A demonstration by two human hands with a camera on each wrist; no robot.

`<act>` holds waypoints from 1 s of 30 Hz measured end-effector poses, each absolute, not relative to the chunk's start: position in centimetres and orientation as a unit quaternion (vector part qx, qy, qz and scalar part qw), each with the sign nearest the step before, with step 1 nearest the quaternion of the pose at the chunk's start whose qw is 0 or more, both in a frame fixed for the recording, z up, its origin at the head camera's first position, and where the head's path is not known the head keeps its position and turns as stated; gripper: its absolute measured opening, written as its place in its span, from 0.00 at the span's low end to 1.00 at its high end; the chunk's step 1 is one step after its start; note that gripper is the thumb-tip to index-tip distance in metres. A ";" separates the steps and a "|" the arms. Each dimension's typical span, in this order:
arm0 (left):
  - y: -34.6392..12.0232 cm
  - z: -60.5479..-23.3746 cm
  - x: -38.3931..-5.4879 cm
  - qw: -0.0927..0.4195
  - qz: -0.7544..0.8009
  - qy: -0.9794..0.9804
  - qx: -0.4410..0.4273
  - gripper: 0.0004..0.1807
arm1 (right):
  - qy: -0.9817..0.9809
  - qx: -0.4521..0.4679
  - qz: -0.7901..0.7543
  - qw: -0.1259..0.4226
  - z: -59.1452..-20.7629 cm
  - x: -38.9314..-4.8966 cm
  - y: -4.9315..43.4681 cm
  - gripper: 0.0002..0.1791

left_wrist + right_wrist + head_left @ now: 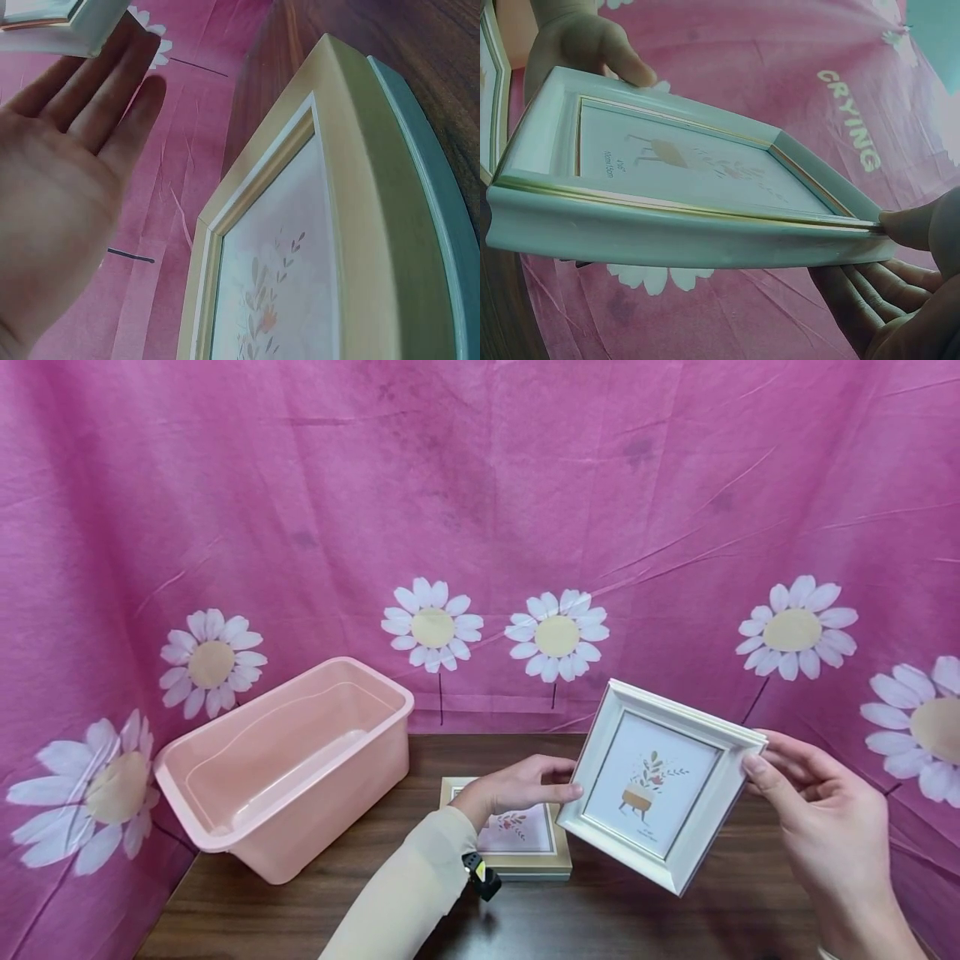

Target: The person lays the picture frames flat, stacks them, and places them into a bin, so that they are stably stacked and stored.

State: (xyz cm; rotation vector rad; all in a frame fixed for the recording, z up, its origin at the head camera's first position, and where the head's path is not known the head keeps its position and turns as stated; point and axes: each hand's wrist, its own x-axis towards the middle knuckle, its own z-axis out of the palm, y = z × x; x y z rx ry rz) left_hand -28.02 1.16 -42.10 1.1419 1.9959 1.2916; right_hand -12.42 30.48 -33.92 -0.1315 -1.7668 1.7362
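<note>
A white picture frame (652, 789) with a plant print is held up, tilted, above the table. My right hand (836, 818) grips its right corner, thumb on the front and fingers behind. At the left edge, my left hand (521, 787) holds it between the thumb and fingers that reach behind it. In the right wrist view, the thumb of my left hand (592, 49) lies along the far rim. Below my left forearm, a tan picture frame (525, 862) with a floral print lies flat on top of a pale blue-green frame (431, 180).
A pink plastic bin (330, 806) stands at the left of the dark wood table (225, 918). A pink cloth (487, 485) printed with white daisies hangs behind. A dark wristband (482, 875) with a bright face is on my left wrist.
</note>
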 end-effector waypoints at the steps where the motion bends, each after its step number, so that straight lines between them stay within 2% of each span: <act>1: 1.1 -42.1 -28.0 0.253 0.475 0.731 0.420 0.49 | -0.673 -0.050 0.662 0.325 -33.9 -12.4 30.5 0.20; 8: 1.2 -42.3 -28.0 0.267 0.501 0.708 0.421 0.45 | -0.671 -0.047 0.666 0.322 -34.1 -12.4 30.5 0.19; 18: 1.2 -42.5 -28.0 0.317 0.546 0.657 0.411 0.56 | -0.665 -0.043 0.674 0.319 -34.2 -12.2 30.4 0.20; 25: 1.0 -42.8 -28.1 0.347 0.544 0.645 0.409 0.54 | -0.655 -0.014 0.687 0.315 -34.5 -12.1 30.4 0.19; 30: 1.1 -43.0 -28.3 0.349 0.551 0.635 0.414 0.58 | -0.651 -0.006 0.691 0.314 -34.6 -12.0 30.4 0.20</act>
